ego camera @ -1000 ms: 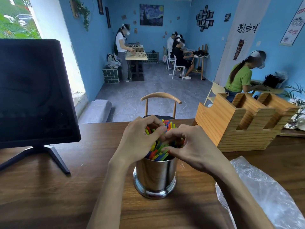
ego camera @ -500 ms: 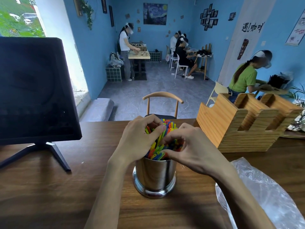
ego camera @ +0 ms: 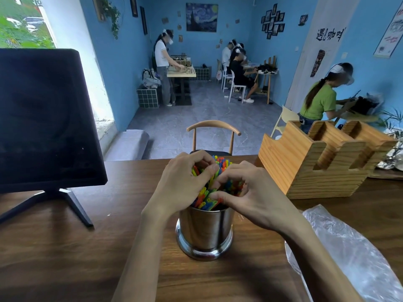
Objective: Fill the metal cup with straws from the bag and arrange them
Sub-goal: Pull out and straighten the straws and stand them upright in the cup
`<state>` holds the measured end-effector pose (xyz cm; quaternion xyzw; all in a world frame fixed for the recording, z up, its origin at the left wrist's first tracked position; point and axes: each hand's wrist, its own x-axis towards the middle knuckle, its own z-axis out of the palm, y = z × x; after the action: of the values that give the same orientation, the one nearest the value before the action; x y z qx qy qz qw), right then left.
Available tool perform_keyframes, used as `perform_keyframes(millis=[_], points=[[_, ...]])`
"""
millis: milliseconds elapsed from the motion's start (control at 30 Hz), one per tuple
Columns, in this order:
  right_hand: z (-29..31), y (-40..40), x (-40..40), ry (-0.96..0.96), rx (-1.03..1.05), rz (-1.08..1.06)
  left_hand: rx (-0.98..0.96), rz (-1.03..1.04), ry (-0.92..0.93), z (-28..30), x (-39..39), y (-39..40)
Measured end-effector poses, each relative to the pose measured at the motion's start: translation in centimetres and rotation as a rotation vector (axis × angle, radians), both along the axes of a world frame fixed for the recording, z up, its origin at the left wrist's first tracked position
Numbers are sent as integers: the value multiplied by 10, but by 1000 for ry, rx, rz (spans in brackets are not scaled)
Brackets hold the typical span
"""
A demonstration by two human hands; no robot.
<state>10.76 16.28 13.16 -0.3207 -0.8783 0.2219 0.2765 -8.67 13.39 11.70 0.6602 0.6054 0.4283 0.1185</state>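
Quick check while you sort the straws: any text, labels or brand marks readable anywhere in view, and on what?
"遇咖啡", roughly, the last two characters uncertain: black brush lettering on the white wall banner.
Hanging scroll poster at far right: lettering too blurred to read.
Dark vertical sign under the brush lettering: marks too small to read.
Metal cup, plastic bag, wooden organizer, monitor: no visible text.

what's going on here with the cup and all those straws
A person is tidying coloured straws that stand bunched in a metal cup on a wooden table. The left hand and right hand both curl round the bundle above the rim. The plastic bag lies flat to the right, seemingly emptied.
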Motion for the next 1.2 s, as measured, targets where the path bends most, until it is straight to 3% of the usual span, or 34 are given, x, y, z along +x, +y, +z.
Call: perform_keyframes(millis=[167, 600, 767, 1000, 1200], points=[[3, -1, 2, -49, 5, 25, -14, -2, -2, 1, 1, 0], [22, -1, 7, 108, -13, -43, 27, -16, -21, 12, 0, -10], [32, 6, 9, 383, 5, -72, 107, -27, -32, 21, -2, -17], [54, 15, 24, 914, 5, -41, -24, -59, -81, 26, 4, -23], [47, 25, 24, 1084, -30, -118, 50, -73, -260, 32, 3, -25]])
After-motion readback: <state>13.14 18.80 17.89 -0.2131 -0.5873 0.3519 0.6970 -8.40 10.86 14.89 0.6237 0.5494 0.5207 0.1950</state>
